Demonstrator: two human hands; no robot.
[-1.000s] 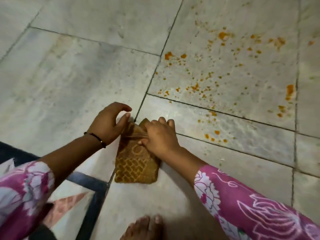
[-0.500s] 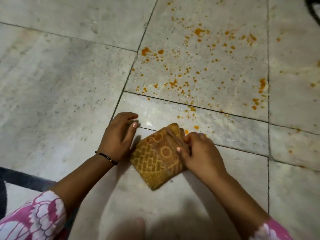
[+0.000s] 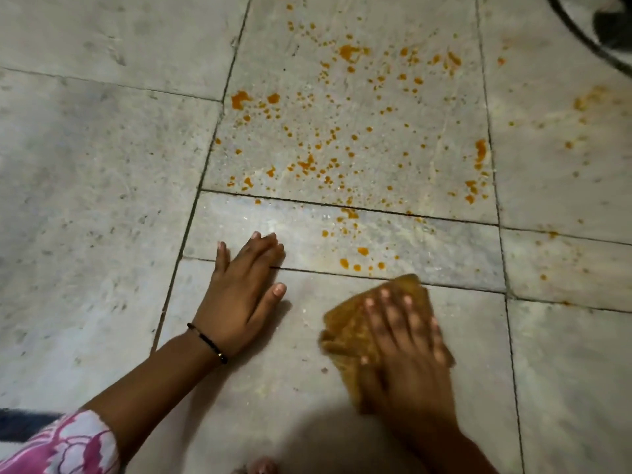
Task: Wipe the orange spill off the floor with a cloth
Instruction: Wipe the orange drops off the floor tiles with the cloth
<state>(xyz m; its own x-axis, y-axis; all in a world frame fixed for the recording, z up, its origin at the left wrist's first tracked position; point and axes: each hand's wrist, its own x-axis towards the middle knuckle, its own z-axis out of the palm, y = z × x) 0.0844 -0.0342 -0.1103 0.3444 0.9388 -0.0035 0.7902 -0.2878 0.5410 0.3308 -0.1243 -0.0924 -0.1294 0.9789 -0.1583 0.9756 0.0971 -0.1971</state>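
Dim indoor light, warm-grey cast. Brightest patch on the floor point(image 3: 239, 220) just ahead of the left hand point(image 3: 239, 295), a soft sheen there. Dark shadow pools at bottom centre, another under the left hand's thumb side. Right hand point(image 3: 407, 343) and cloth point(image 3: 345, 330) motion-blurred. Grout lines bow from wide-angle distortion. Overall soft, compression-smeared.

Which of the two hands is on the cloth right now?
The right hand: it presses flat on the folded cloth, just short of the orange spill. The left hand, with the wristband, rests on bare floor.
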